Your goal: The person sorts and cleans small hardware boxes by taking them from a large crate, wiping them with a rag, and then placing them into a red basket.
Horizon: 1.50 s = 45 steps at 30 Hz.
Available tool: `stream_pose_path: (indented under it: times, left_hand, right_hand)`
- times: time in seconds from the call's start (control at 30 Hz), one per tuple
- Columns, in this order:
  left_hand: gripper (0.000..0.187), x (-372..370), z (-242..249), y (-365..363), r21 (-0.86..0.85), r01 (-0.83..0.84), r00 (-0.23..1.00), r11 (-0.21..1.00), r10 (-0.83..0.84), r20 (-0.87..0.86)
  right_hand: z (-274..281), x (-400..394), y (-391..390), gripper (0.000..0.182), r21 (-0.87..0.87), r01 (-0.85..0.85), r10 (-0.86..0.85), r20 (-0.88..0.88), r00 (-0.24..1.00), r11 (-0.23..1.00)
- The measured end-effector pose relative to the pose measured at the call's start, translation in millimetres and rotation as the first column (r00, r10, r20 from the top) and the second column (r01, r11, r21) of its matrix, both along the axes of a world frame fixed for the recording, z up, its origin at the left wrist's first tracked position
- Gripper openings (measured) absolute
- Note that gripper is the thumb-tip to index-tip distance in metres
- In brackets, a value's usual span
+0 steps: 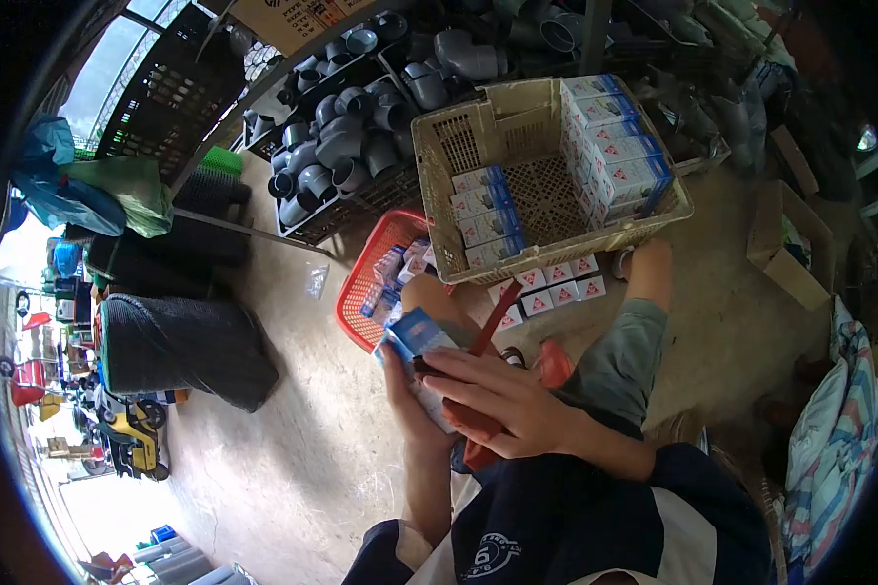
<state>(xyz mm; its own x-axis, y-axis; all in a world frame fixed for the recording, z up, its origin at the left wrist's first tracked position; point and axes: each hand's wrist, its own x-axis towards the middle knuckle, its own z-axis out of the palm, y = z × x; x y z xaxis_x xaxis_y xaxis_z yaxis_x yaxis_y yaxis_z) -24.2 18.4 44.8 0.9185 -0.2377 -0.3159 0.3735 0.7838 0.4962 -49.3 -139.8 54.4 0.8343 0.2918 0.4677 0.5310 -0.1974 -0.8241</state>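
Note:
My left hand is wrapped round a blue and white box, held in front of my lap. Against the lower part of that box lies my right hand, its fingers bent over a reddish-brown cloth. A red strip rises from behind the right hand. Just beyond the hands, a red basket holds more blue and white boxes. The beige crate has boxes on its left side and taller stacks on its right.
White boxes stand in rows on the floor beside the beige crate. Grey pipe fittings fill black crates behind. A black mesh roll stands at left, an open cardboard box at right. My bent legs flank the work area.

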Motion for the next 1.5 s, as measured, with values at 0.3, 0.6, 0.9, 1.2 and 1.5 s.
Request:
stream_pose_path:
  times: [0.3, 0.6, 0.9, 1.2, 1.5]
  left_hand:
    - [0.064, -17.7, -2.1, -41.8, 0.139, -0.126, 0.960, 0.982, 0.156, -0.231]
    - [0.068, 15.9, -35.5, 19.8, 0.027, -0.118, 0.975, 0.993, 0.122, -0.187]
    - [0.056, -6.6, -25.3, 3.3, -0.322, -0.161, 0.981, 0.933, 0.116, -0.155]
    - [0.053, -8.2, -31.0, 15.4, 0.768, -0.314, 0.939, 0.558, 0.063, 0.338]
    - [0.067, -37.9, -50.1, 24.7, 0.915, -0.353, 0.866, 0.197, -0.301, 0.399]
  right_hand:
    - [-17.8, 11.1, 9.6, 0.063, 0.088, 0.473, -0.481, 0.178, 0.859, 0.877]
    - [-15.7, -9.6, 28.6, 0.057, -0.037, 0.160, -0.155, 0.112, 0.981, 0.986]
    - [-19.2, 1.8, 38.4, 0.058, -0.007, 0.420, -0.384, 0.394, 0.835, 0.907]
    - [-9.8, 18.9, 6.4, 0.052, 0.464, 0.438, -0.306, -0.335, 0.891, 0.770]
    - [1.6, 38.3, 34.7, 0.034, -0.221, 0.084, -0.111, -0.115, 0.987, 0.972]
